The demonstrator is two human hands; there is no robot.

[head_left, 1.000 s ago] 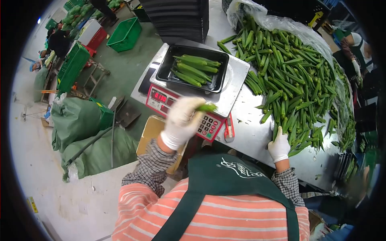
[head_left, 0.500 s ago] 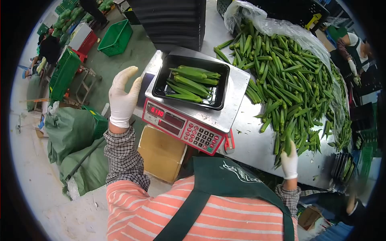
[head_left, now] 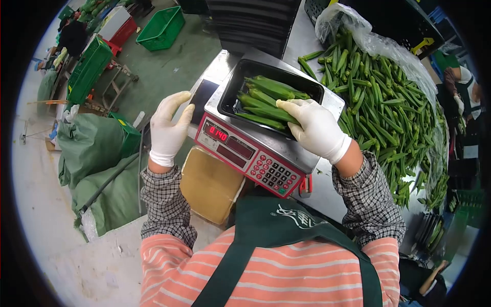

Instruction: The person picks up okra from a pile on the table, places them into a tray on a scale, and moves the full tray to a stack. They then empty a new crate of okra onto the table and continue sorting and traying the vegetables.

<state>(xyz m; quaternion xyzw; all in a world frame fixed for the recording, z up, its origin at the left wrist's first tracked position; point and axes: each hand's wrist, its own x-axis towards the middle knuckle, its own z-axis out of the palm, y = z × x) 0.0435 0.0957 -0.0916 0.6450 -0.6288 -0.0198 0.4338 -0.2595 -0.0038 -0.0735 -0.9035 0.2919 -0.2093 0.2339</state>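
My right hand point(head_left: 318, 128), in a white glove, reaches over the near right side of a black tray point(head_left: 228, 92). Its fingers are closed at the ends of green okra pods point(head_left: 261, 107) lying in the tray; part of the grip is hidden. The tray rests on the metal plate of a red and white digital scale point(head_left: 250, 161), whose red display point(head_left: 215, 133) reads 0.140. Left of the scale, my gloved left hand point(head_left: 166, 130) hangs in the air, open and holding nothing, with thumb and fingers apart.
A large okra heap point(head_left: 378, 102) lies on the metal table to the right, edged by clear plastic point(head_left: 353, 23). A cardboard box point(head_left: 212, 187) is below the scale. Green sacks point(head_left: 94, 148) and a green crate point(head_left: 161, 28) stand leftward. Another person point(head_left: 465, 84) is at far right.
My right hand has moved from the okra heap to the tray with okra. The display has gone from 0.130 to 0.140. My left hand stays open beside the scale; the view has shifted.
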